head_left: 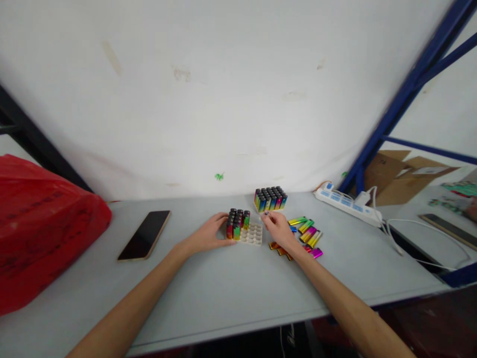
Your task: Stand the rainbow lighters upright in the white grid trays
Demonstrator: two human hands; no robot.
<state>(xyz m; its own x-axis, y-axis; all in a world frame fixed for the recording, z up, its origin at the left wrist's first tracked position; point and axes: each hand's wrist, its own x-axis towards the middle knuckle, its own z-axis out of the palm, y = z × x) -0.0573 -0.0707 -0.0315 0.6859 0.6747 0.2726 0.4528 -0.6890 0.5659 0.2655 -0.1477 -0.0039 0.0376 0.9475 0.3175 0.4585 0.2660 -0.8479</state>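
A white tray [253,234] with round-edged slots lies on the table, its left part filled with several upright lighters [234,223] with black tops and red, green or yellow bodies. My left hand [210,233] grips the tray's left end, fingers behind and thumb in front. Just above and right of the tray's bare slots is my right hand [278,228], its fingers pinched on a lighter; only a small dark, shiny tip [266,214] shows. Loose metallic lighters [308,234] lie under and beside my right wrist, partly hidden by it.
Behind stands a second tray full of lighters [271,199]. A white power strip [348,205] with cables is at the right, near a cardboard box [387,176] and blue frame [395,114]. A phone [144,235] and red bag [48,228] are at the left.
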